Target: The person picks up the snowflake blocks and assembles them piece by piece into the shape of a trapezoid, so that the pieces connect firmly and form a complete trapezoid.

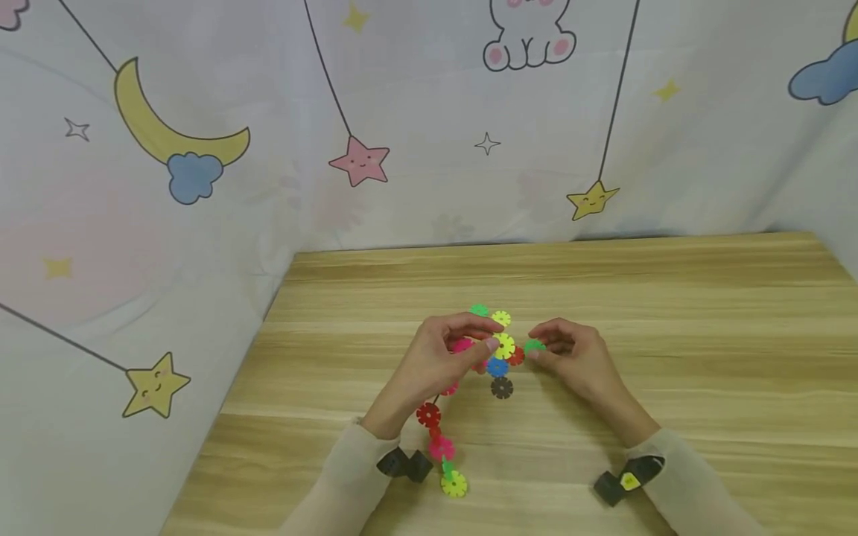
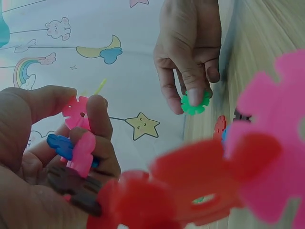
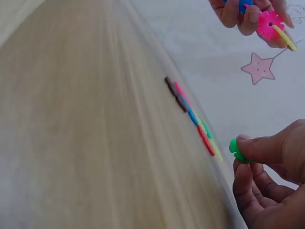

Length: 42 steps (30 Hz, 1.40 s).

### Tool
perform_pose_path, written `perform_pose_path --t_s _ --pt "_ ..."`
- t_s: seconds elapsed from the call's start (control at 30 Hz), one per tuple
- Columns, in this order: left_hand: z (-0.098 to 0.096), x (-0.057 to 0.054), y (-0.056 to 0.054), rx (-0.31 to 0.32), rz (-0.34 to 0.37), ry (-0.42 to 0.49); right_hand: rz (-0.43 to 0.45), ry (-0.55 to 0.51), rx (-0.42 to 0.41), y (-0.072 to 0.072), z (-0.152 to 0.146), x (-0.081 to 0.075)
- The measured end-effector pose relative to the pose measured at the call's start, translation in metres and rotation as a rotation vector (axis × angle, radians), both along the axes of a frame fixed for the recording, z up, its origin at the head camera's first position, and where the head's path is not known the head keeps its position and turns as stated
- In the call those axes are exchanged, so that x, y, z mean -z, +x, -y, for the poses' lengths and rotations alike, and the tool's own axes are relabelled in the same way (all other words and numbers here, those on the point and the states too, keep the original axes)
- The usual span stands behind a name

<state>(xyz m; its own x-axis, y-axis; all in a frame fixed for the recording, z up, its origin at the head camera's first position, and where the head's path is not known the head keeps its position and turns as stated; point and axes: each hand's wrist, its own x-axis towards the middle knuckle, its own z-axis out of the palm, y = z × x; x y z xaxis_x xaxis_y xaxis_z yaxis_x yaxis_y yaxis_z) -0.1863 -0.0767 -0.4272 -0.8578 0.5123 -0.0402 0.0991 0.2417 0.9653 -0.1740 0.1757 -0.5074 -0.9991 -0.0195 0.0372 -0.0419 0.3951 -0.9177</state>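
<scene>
My left hand pinches a pink notched disc between thumb and fingertips. A yellow disc is slotted edge-on to that pink one. From this hand a chain of interlocked discs hangs toward me, with a red disc, a pink disc and a yellow disc at its end. Blue and brown pieces of the chain lie against the left palm in the left wrist view. To the right, my right hand holds a single green disc between thumb and fingers, apart from the chain.
Several loose discs lie flat on the wooden table beyond and below the hands, among them a blue disc, a brown disc and a red disc. A printed white cloth hangs behind the table.
</scene>
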Motion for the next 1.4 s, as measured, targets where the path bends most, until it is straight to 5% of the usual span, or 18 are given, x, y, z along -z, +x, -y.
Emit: perform_pose_path --t_s 0.4,0.8,1.4 --pt "0.002 0.000 -0.001 -0.014 -0.009 -0.023 0.109 -0.289 -0.004 0.010 0.006 -0.025" --pt "0.000 0.003 -0.001 -0.019 0.001 -0.031 0.014 -0.462 -0.015 0.014 0.011 -0.036" --pt "-0.004 0.005 0.001 -0.042 0.038 0.061 -0.124 -0.540 -0.019 0.014 0.013 -0.031"
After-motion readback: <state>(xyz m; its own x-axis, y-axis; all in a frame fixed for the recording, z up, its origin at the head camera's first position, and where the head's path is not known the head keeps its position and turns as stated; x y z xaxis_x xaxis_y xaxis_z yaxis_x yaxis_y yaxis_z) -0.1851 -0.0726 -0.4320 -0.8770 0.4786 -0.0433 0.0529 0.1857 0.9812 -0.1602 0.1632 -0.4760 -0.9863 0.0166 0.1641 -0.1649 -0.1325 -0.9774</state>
